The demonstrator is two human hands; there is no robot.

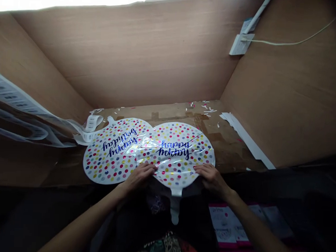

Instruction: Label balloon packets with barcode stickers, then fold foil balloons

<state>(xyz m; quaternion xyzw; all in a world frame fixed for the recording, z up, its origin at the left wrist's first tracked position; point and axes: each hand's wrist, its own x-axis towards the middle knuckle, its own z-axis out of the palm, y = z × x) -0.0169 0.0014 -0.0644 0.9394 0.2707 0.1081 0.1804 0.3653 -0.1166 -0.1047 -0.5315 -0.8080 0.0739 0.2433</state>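
1. Hands lie flat and open, clenching nothing: my left hand presses where two foil balloons overlap, and my right hand rests on the lower edge of the right balloon.
2. That balloon, under clear film, overlaps the left balloon. Both are polka-dotted and printed "happy birthday".
3. Its neck hangs past the edge of the cardboard-covered worktop.
4. Farther out, I see a label strip at left, a white paper strip at right, and pink-edged leaflets below the worktop.
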